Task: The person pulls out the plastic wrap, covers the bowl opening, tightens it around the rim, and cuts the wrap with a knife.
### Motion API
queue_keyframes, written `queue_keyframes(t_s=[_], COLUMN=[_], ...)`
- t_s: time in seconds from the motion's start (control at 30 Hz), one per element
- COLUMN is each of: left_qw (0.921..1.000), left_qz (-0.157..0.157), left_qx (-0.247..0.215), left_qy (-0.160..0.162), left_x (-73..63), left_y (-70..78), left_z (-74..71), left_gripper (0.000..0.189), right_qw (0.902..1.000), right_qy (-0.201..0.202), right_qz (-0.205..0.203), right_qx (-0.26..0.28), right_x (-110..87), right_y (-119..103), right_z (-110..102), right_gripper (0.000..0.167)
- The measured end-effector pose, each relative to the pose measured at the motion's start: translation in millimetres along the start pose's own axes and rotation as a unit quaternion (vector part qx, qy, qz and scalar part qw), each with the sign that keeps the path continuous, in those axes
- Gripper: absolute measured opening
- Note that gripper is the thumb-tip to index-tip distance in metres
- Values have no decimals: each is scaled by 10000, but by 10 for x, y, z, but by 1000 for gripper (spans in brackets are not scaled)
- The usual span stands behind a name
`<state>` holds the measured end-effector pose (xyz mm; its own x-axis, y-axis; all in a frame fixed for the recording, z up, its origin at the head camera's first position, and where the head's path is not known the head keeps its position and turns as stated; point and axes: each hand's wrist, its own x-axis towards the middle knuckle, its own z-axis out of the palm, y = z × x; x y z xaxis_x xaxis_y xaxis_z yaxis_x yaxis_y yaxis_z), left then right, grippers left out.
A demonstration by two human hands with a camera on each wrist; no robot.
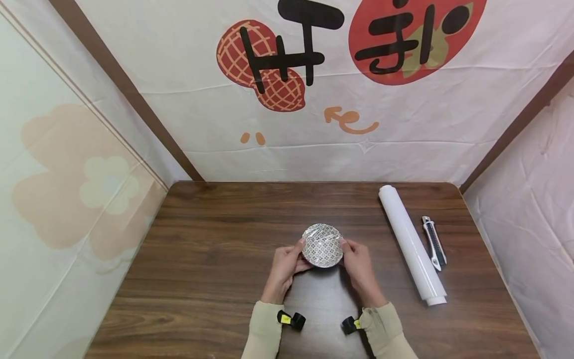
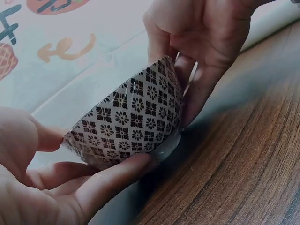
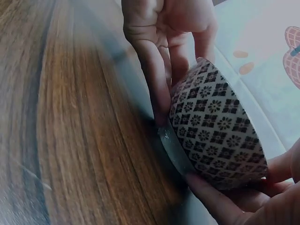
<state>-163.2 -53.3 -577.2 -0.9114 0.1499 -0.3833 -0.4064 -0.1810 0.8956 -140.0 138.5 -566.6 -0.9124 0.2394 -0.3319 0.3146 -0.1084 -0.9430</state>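
Note:
Between both hands is a small patterned bowl (image 1: 322,246), its outside covered in dark flower and diamond motifs. Shiny clear film stretches across its mouth and clings to its side, with creases catching light in the head view. My left hand (image 1: 284,266) grips the bowl's left side, thumb at the rim and fingers under the wall. Opposite it, my right hand (image 1: 358,264) holds the right side the same way. In the left wrist view the bowl (image 2: 129,122) shows its foot just over the tabletop, fingertips close to it.
A long white roll of film (image 1: 412,244) lies slantwise on the right of the wooden table (image 1: 202,259). Beside it rests a box cutter (image 1: 434,243). Printed cloth walls (image 1: 314,164) stand around the table's back and sides.

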Motion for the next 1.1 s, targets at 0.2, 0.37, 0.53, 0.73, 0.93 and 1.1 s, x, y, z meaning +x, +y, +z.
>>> queue_keyframes(t_s=[0.2,0.37,0.53,0.73,0.93,1.1], left_qw=[9999,9974,9883,9439,8078,6797], left_qz=[-60,-35,438,1688,3382,4617], left_qx=[-6,656,1272,2500,4260,5124], left_qy=[132,285,716,1341,2273,2495], left_x=[8,-11,-43,-64,-118,-68], left_y=[-9,-29,120,420,687,879], left_z=[-13,-70,-144,-313,-522,-676], left_gripper=[54,62,59,35,44,65], right_qw=[9998,9944,9724,9400,8964,8714], right_qy=[70,160,370,655,1149,1275], right_qz=[-36,-427,-1172,-1908,-2669,-3071], right_qx=[-180,-955,-1982,-2752,-3348,-3607], right_x=[33,47,36,-21,-67,-62], right_y=[26,22,-101,-359,-652,-896], right_z=[-38,-153,-308,-543,-853,-1163], right_gripper=[36,36,47,58,66,74])
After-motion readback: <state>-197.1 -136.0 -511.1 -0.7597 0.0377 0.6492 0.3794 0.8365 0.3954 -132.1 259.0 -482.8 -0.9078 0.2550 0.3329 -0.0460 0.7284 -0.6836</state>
